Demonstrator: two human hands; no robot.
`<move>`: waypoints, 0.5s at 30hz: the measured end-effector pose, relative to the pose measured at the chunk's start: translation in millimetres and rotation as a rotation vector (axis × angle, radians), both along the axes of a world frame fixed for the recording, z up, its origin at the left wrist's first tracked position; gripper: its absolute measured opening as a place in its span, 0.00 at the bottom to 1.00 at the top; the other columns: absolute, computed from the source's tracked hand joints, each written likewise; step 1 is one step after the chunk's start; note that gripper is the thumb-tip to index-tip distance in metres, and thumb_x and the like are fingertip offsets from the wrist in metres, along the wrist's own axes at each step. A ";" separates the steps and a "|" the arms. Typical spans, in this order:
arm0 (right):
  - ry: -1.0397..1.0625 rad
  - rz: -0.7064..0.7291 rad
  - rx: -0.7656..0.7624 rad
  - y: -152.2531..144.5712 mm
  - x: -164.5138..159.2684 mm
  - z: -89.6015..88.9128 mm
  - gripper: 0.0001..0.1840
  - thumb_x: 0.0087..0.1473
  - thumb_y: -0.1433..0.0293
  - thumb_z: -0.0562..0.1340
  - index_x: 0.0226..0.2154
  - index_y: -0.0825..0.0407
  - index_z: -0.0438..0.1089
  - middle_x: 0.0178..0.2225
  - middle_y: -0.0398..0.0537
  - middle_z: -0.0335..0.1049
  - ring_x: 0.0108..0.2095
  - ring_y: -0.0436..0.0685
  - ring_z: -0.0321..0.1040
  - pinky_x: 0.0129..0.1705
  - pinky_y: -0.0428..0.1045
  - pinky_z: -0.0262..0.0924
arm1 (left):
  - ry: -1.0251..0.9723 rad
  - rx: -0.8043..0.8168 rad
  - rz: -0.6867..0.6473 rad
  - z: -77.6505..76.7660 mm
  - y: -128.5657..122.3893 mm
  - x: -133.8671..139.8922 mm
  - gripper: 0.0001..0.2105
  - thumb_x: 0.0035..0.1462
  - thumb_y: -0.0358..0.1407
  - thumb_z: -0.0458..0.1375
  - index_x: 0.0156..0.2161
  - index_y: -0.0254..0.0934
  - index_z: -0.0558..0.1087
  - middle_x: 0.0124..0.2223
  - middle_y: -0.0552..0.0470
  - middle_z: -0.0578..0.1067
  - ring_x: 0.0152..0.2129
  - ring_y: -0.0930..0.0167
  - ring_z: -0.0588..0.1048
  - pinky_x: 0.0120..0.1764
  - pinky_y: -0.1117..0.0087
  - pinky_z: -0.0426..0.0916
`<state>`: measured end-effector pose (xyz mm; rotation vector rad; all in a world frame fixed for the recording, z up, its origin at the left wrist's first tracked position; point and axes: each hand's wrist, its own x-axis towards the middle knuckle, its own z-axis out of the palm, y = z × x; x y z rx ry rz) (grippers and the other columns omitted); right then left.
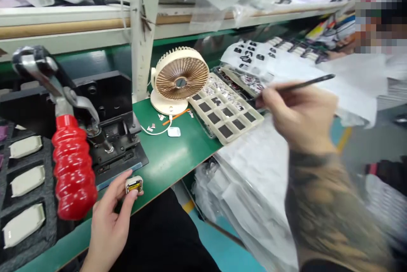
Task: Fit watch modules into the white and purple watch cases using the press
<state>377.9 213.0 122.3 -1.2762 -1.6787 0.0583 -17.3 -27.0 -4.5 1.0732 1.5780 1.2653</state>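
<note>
Between the thumb and fingers of my left hand (111, 212) is a small off-white device housing (134, 183), its open face showing a yellow part and dark edges inside. My right hand (302, 115), blurred by motion, grips a slim black pen-like tool (313, 81); whether it is tweezers I cannot make out. Its lower end points at the beige compartment tray (227, 119), which holds dark pads in some cells and small whitish parts in others. Close to my left hand stands a black press fixture (117, 136) with a red ribbed handle (73, 168).
A cream fan (181, 79) stands on the green bench (171, 153), beside a small white-blue piece (174, 132), an orange strip and paper scraps. At left, a dark foam tray (51, 221) holds pale casings. White sheets (260, 161) hang at right, and a person (369, 47) is partly visible beyond.
</note>
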 end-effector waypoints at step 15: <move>-0.715 0.491 -0.145 -32.7 -53.7 -98.2 0.19 0.76 0.71 0.57 0.56 0.45 0.81 0.44 0.53 0.82 0.46 0.61 0.75 0.52 0.59 0.69 | -0.039 -0.102 -0.019 16.1 13.4 17.7 0.18 0.75 0.49 0.65 0.61 0.42 0.76 0.55 0.45 0.87 0.41 0.62 0.88 0.49 0.61 0.85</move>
